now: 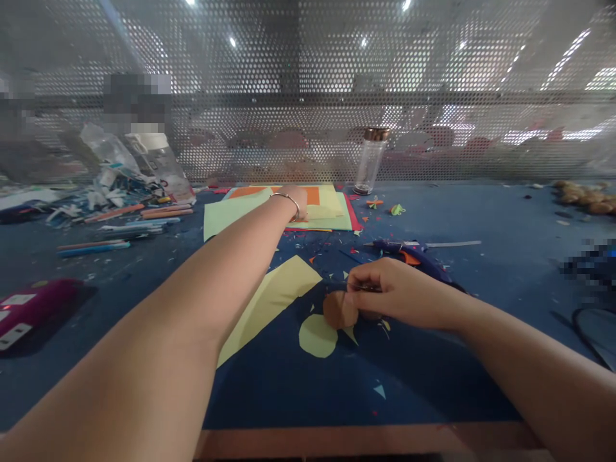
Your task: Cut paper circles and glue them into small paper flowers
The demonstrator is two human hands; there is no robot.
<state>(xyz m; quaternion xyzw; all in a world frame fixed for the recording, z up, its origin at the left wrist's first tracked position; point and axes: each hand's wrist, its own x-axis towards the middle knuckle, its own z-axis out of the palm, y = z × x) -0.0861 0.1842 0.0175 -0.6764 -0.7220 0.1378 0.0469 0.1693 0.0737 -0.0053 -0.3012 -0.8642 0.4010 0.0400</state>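
Note:
My left hand (297, 200) reaches forward to a stack of coloured felt or paper sheets (332, 212) in green, yellow, orange and red. Its fingers are hidden behind the wrist, which wears a bangle. Closer in, my right hand (380, 289) is closed in a pinch, with the thumb on the edge of a brown disc (339, 311). Something dark and thin shows between its curled fingers, too unclear to name. Just below lies a pale yellow-green disc (318, 336). A yellow strip with a cut edge (274, 295) rests beside my left forearm.
A blue glue gun (409, 249) lies beyond my right hand. A glass bottle (370, 160) stands by the perforated metal screen. Left are a plastic jug (163, 167), bundled sticks (166, 211) and a magenta device (36, 311). Small scraps (380, 391) dot the blue table.

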